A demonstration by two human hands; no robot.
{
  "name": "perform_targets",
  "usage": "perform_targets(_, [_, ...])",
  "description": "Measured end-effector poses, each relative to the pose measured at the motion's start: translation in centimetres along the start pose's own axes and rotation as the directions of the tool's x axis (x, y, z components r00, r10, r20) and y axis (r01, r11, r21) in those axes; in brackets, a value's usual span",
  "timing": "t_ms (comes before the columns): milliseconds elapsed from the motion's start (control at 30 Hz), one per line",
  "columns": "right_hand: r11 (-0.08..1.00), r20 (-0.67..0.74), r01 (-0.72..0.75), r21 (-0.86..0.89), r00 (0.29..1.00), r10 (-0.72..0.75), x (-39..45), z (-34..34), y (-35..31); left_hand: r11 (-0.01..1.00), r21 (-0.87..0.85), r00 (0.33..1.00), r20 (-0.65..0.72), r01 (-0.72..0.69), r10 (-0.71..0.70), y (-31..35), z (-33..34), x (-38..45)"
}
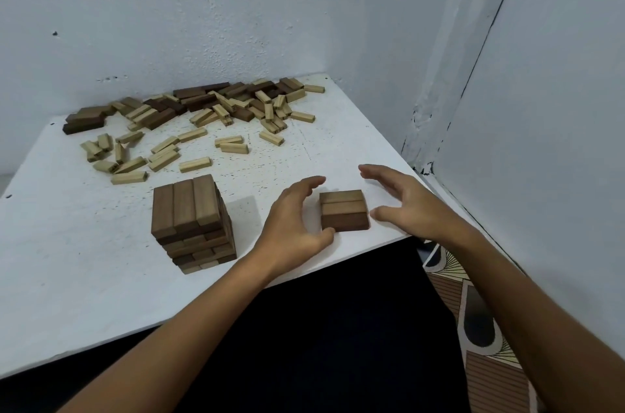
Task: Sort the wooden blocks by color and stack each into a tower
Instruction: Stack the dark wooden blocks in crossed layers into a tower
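Note:
A tower of dark brown blocks [192, 223], several layers high, stands on the white table [84, 277] near its front edge. To its right lies a flat row of three dark brown blocks [343, 209], side by side. My left hand [297, 216] is just left of that row, fingers relaxed, thumb near its front corner. My right hand [402, 202] is just right of it, fingers spread. Neither hand holds a block. Loose light-coloured blocks [162, 155] and a mixed pile of dark and light blocks [233, 101] lie at the back of the table.
Grey-white walls close the table in at the back and right, meeting in a corner [422, 128]. A short stack of dark blocks [84, 121] lies at the far left. A patterned floor [480, 328] shows below the table's right front edge.

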State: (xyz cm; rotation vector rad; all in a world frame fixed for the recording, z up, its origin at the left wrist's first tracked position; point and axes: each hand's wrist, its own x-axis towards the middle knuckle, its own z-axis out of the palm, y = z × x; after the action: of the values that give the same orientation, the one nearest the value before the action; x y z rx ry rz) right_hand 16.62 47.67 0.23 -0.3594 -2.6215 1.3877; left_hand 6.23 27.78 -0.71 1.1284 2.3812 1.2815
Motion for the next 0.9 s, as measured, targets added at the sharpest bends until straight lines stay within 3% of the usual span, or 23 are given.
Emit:
perform_targets(67, [0.987,-0.055,-0.01,0.159,0.998,0.019,-0.2,0.7,-0.1,0.997,-0.074,0.996,-0.084,-0.012,0.006,0.0,0.5,-0.6])
perform_targets(133, [0.943,-0.125,-0.023,0.331,0.99,0.067,-0.5,1.7,-0.4,0.967,-0.253,0.989,-0.146,-0.014,-0.024,0.5,1.1,-1.0])
perform_targets(300, [0.806,-0.236,0.02,0.592,0.96,0.149,0.0,3.6,-1.7,0.781,-0.621,0.968,-0.153,0.062,-0.198,1.6,2.1,-0.6])
perform_targets(500, [0.731,-0.215,0.034,0.681,0.964,0.156,0.7,5.2,-3.4,0.649,-0.756,0.944,-0.149,0.083,-0.295,2.6,3.0,1.2])
perform_targets(900, [0.729,-0.236,0.067,0.681,0.963,0.133,0.9,5.7,-3.4,0.59,-0.803,0.941,-0.132,0.083,-0.312,3.0,4.1,2.0])
